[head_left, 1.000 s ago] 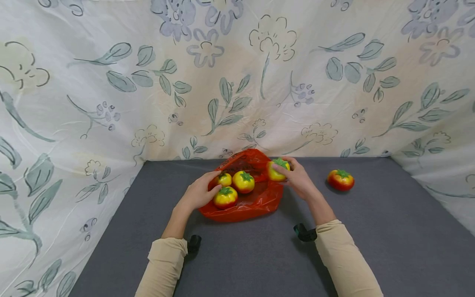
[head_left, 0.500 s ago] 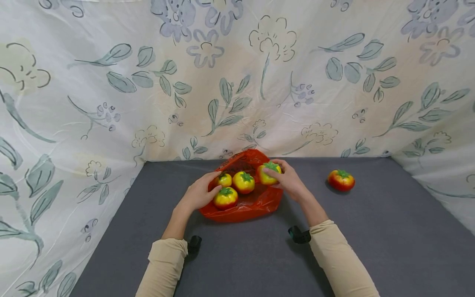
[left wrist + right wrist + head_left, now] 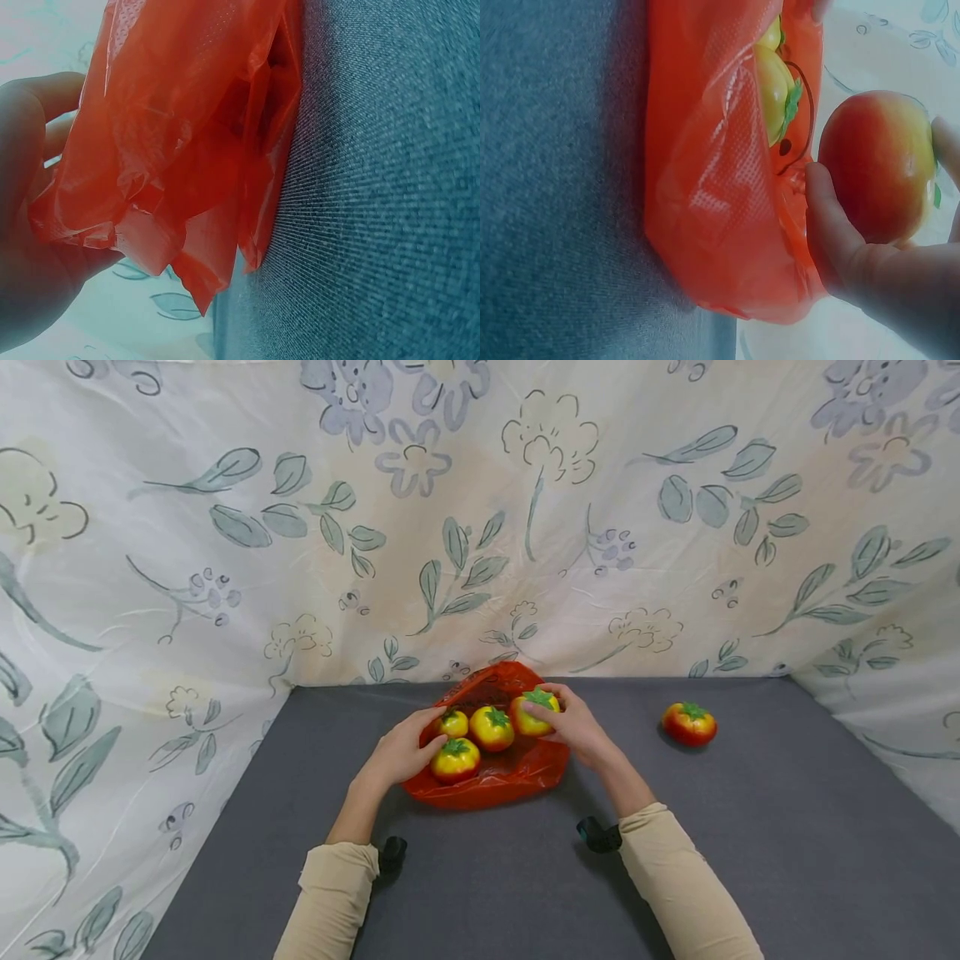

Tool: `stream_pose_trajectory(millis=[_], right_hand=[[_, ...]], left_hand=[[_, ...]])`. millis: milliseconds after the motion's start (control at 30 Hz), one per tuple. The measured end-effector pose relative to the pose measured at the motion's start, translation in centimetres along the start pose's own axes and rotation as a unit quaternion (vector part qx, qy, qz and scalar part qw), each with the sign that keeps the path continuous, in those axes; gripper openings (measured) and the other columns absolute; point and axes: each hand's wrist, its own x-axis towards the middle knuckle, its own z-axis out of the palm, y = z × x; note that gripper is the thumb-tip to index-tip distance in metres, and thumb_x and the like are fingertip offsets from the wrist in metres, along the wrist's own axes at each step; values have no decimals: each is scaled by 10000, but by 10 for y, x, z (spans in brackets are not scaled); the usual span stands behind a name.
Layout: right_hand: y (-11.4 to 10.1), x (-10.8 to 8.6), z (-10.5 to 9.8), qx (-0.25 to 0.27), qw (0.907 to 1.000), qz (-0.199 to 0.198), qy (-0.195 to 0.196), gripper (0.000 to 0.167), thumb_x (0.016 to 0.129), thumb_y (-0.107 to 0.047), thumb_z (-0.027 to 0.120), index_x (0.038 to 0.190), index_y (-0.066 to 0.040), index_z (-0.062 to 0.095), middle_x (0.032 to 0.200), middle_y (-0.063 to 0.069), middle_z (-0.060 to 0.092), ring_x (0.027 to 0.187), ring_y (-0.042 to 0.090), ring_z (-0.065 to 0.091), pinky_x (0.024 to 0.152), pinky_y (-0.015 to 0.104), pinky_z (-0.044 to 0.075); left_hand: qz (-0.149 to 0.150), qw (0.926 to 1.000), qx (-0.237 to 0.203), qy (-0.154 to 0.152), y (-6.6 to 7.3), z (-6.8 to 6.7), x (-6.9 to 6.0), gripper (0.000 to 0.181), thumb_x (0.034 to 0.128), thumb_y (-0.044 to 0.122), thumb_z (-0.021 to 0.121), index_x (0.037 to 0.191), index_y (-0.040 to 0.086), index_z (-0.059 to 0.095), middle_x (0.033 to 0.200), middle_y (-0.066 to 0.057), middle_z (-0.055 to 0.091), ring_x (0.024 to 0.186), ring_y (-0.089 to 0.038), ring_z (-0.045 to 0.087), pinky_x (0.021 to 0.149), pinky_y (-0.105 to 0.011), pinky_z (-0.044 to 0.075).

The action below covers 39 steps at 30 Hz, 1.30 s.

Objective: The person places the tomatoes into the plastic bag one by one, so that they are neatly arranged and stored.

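Observation:
A red plastic bag [image 3: 487, 792] lies with its mouth spread, three red-yellow tomatoes with green tops inside, one of them a middle tomato [image 3: 492, 728]. At the bag's left edge, the left hand [image 3: 401, 750] grips the plastic between thumb and fingers; in the left wrist view, the bag [image 3: 172, 135] hides part of that hand [image 3: 34, 217]. The right hand [image 3: 581, 727] holds a fourth tomato [image 3: 534, 713] over the right side of the opening. Thumb and fingers of the right hand [image 3: 900, 277] surround this tomato [image 3: 877, 165] in the right wrist view.
Another red-yellow tomato [image 3: 688, 725] sits on the dark grey table [image 3: 787, 827], right of the right hand. Behind the table hangs a floral cloth [image 3: 465, 485]. Dark wrist devices show beside both forearms.
The right hand has moved left with its tomato, from the bag's right edge to beside the middle tomato. The left hand has stayed in place on the bag.

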Motion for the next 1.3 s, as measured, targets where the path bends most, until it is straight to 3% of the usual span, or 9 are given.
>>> stream_pose_trajectory(millis=[333, 567, 900, 1300], right_hand=[[1, 2, 9, -70, 10000, -48, -35, 610, 901, -312, 671, 1385, -79, 382, 1248, 162, 445, 1009, 277, 519, 766, 326, 531], [9, 5, 17, -161, 9998, 12, -77, 646, 875, -333, 698, 1383, -78, 391, 1238, 155, 468, 999, 284, 531, 837, 420, 518], [7, 0, 27, -708, 9973, -202, -28, 657, 830, -379, 737, 1342, -106, 429, 1219, 140, 496, 990, 274, 524, 764, 344, 517], [8, 0, 40, -1348, 9897, -462, 107, 660, 810, -406, 748, 1325, -117, 455, 1252, 112, 514, 1031, 261, 532, 874, 384, 494]], left_hand=[[-33, 10000, -7, -14, 1, 0, -1, 524, 936, 256, 610, 1415, 101, 461, 1403, -120, 469, 1271, -317, 437, 1015, -574, 332], [-60, 10000, -23, -48, 2, 1, -1, 527, 938, 260, 611, 1417, 105, 458, 1404, -114, 468, 1269, -311, 440, 1023, -561, 331], [-10, 10000, -21, 31, 2, 1, 0, 521, 932, 250, 617, 1410, 104, 469, 1397, -114, 477, 1264, -307, 447, 1022, -552, 338], [-50, 10000, 36, 10, 2, -1, -1, 523, 933, 255, 613, 1410, 101, 466, 1395, -118, 477, 1266, -311, 445, 1022, -549, 340]])
